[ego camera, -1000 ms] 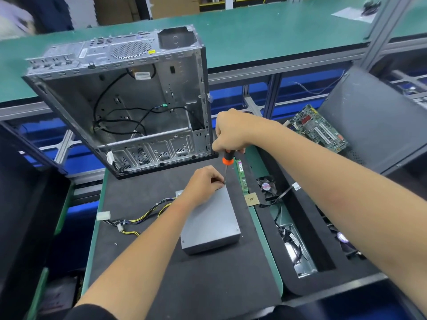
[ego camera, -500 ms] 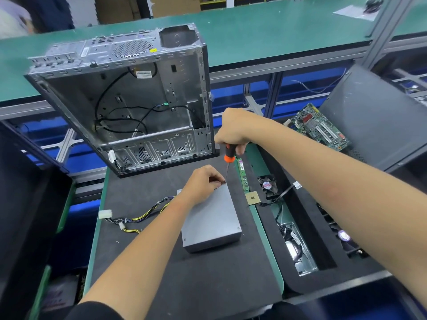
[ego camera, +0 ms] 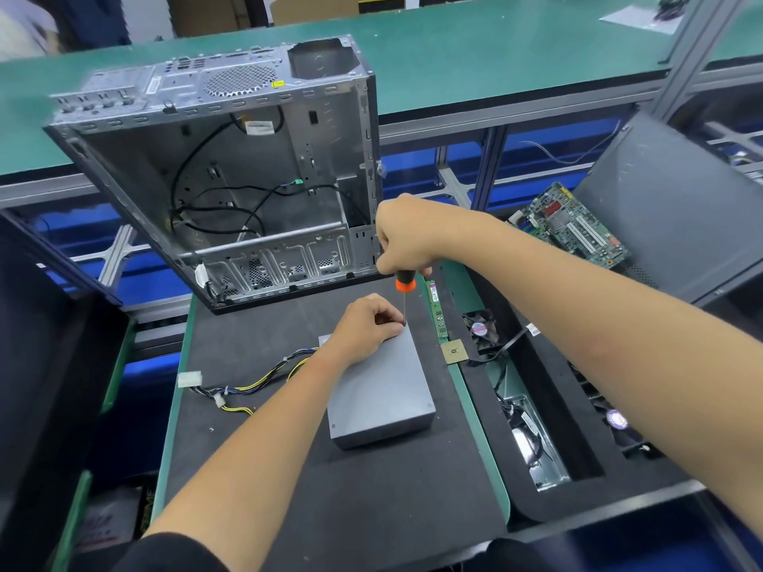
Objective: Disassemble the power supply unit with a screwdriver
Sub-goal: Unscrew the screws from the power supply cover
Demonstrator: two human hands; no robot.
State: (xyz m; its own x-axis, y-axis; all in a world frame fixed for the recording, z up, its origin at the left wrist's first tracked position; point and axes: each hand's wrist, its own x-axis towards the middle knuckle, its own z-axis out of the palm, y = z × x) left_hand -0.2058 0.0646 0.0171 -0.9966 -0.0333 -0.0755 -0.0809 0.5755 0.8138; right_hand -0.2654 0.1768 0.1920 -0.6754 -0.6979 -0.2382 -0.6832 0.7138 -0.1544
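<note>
The grey metal power supply unit [ego camera: 382, 396] lies flat on the black mat, its yellow and black cable bundle [ego camera: 256, 383] trailing to the left. My right hand [ego camera: 406, 237] grips the black and orange handle of a screwdriver [ego camera: 404, 287], held upright with its tip at the unit's far right corner. My left hand [ego camera: 367, 324] rests on the far end of the unit, its fingertips pinched round the screwdriver shaft near the tip. The screw itself is hidden by my fingers.
An empty computer case [ego camera: 231, 175] stands at the back of the mat [ego camera: 289, 489]. A memory stick [ego camera: 437, 309] and a CPU chip [ego camera: 454, 352] lie at the mat's right edge. A foam tray [ego camera: 578, 480] with fans lies to the right, a motherboard [ego camera: 572, 225] beyond it.
Both hands stay at the unit's far corner with the screwdriver upright; only a slight shift of the view and of my right hand's grip shows.
</note>
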